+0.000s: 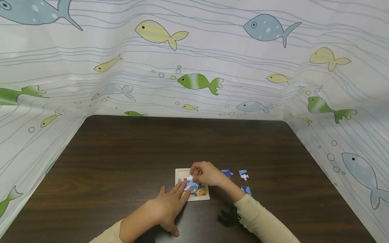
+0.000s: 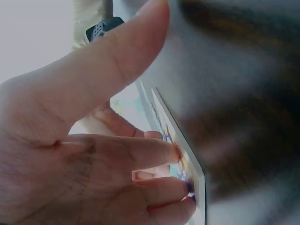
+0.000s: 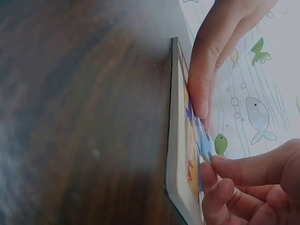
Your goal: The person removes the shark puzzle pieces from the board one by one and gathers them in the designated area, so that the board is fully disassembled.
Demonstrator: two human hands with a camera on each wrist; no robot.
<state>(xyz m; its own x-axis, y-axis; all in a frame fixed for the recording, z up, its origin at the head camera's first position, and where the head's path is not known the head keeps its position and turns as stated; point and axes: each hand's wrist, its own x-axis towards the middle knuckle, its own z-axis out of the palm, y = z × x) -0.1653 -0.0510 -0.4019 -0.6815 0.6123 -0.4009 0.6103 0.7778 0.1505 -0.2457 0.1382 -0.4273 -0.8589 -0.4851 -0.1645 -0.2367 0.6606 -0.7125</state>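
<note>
The right hand (image 1: 208,173) is pinching a blue piece (image 3: 205,143); the outspread left hand (image 1: 167,204) is touching the puzzle (image 1: 201,192). 3 loose pieces (image 1: 243,173) are lying towards 3 o'clock.

White fish-print sheeting (image 1: 225,57) around three sides of a dark wood-grain table (image 1: 130,152)

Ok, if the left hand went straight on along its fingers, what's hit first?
Likely the light-blue, knobbed jigsaw piece pinched by the bare right hand, then that hand itself; the exact gap is hard to judge.
</note>
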